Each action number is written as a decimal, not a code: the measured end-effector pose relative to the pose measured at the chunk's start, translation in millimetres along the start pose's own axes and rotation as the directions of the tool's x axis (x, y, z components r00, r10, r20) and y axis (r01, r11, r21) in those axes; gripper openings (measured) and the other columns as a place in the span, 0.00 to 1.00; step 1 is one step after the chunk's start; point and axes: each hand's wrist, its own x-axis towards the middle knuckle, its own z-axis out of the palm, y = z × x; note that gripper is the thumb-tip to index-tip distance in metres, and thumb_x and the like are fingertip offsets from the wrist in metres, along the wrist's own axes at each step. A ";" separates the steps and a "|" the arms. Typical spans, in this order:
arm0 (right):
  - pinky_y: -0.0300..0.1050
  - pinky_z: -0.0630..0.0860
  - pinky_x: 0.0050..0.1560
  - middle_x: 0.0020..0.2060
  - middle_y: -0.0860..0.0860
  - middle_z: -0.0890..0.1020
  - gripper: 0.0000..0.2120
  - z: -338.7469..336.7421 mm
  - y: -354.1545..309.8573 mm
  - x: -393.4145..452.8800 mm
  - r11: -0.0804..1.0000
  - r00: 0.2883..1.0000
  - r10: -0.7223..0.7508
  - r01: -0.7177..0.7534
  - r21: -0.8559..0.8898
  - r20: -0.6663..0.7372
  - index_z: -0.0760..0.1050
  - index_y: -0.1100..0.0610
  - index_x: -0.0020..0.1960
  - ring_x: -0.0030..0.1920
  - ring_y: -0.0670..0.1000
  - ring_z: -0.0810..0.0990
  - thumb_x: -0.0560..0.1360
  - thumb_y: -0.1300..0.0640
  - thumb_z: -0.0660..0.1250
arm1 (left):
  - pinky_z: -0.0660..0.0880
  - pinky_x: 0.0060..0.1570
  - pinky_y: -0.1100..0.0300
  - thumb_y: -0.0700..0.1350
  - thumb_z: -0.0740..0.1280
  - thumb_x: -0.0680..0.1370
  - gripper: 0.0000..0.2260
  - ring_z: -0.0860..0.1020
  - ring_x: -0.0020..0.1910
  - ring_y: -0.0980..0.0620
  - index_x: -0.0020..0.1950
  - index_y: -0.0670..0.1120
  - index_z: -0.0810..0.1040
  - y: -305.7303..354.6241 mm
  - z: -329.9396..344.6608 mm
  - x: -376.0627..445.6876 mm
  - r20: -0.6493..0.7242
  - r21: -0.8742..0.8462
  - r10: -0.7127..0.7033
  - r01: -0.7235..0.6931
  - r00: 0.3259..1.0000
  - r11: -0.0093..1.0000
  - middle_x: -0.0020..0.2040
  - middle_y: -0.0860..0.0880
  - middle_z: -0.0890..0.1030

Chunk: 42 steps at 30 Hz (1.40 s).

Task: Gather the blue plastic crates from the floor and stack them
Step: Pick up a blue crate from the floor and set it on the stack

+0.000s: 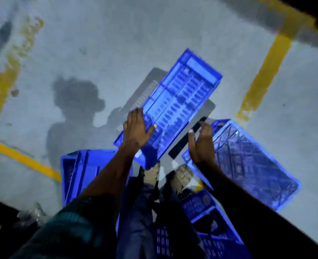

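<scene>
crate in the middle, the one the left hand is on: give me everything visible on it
The middle crate is bright blue, seemingly moulded plastic, rectangular, with slotted ribbed walls and a solid rim band at its far end. It is tipped on a diagonal, far end up-right, near end toward the person's feet, casting a shadow on the grey floor. The left hand grips its near left edge. The right hand is open beside it, apparently not touching. Motion blur hides finer detail.

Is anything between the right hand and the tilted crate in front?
Nothing visible. The right hand is open beside the tilted crate, with only bare floor showing in the gap. The left hand already holds its near edge.
</scene>
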 end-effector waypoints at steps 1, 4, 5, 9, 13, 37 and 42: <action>0.44 0.66 0.60 0.62 0.62 0.73 0.20 13.1 9.0 8.5 1.000 1.000 0.007 -0.007 0.004 0.010 0.68 0.64 0.69 0.56 0.53 0.73 0.81 0.54 0.61 | 0.62 0.69 0.40 0.61 0.65 0.76 0.39 0.59 0.76 0.39 0.78 0.39 0.57 -5.2 7.2 12.4 -0.019 -0.004 -0.025 0.025 1.000 1.000 0.76 0.39 0.63; 0.45 0.68 0.54 0.62 0.58 0.71 0.25 35.9 14.7 26.2 0.994 0.988 0.105 -0.108 0.019 0.110 0.63 0.64 0.73 0.43 0.47 0.71 0.82 0.49 0.60 | 0.61 0.68 0.40 0.64 0.67 0.73 0.43 0.63 0.74 0.40 0.78 0.41 0.56 -21.8 17.8 42.5 -0.001 -0.035 -0.099 0.099 0.995 0.994 0.74 0.40 0.65; 0.45 0.69 0.50 0.59 0.55 0.71 0.29 49.9 24.1 29.4 0.984 0.978 0.162 -0.169 0.046 0.133 0.62 0.63 0.73 0.42 0.48 0.71 0.81 0.45 0.60 | 0.63 0.67 0.41 0.65 0.69 0.71 0.43 0.67 0.72 0.41 0.76 0.42 0.58 -29.0 24.7 49.4 0.032 -0.062 -0.125 0.127 0.992 0.990 0.72 0.40 0.69; 0.45 0.69 0.53 0.53 0.49 0.73 0.44 79.5 32.0 38.0 0.913 0.910 0.337 -0.378 0.154 0.240 0.54 0.60 0.77 0.49 0.47 0.74 0.75 0.30 0.59 | 0.75 0.49 0.52 0.61 0.77 0.67 0.30 0.80 0.50 0.43 0.54 0.38 0.76 -43.6 27.5 73.0 0.147 -0.232 -0.228 0.258 0.962 0.938 0.50 0.40 0.81; 0.40 0.57 0.72 0.75 0.61 0.61 0.40 75.0 17.8 37.2 0.791 0.819 0.531 -0.571 0.221 0.218 0.54 0.69 0.75 0.75 0.57 0.61 0.78 0.42 0.65 | 0.65 0.36 0.56 0.59 0.78 0.67 0.24 0.70 0.33 0.49 0.32 0.44 0.68 -27.3 17.2 69.5 0.220 -0.240 -0.148 0.200 0.964 0.950 0.31 0.46 0.69; 0.60 0.80 0.47 0.50 0.57 0.71 0.38 -164.5 -181.0 -54.7 0.330 0.609 0.790 -0.520 0.787 0.071 0.58 0.58 0.62 0.42 0.55 0.75 0.56 0.54 0.71 | 0.70 0.43 0.50 0.53 0.71 0.73 0.14 0.79 0.51 0.38 0.48 0.45 0.73 158.2 -175.0 -187.0 0.110 0.045 0.334 -0.340 0.936 0.939 0.49 0.42 0.81; 0.40 0.70 0.28 0.35 0.56 0.69 0.22 -210.2 -215.8 -130.2 0.256 0.581 0.814 -0.370 0.893 0.008 0.65 0.56 0.49 0.28 0.51 0.69 0.56 0.62 0.68 | 0.75 0.39 0.52 0.66 0.73 0.64 0.22 0.80 0.39 0.48 0.40 0.49 0.75 164.3 -238.5 -247.3 0.266 -0.191 0.364 -0.321 0.893 0.928 0.34 0.54 0.78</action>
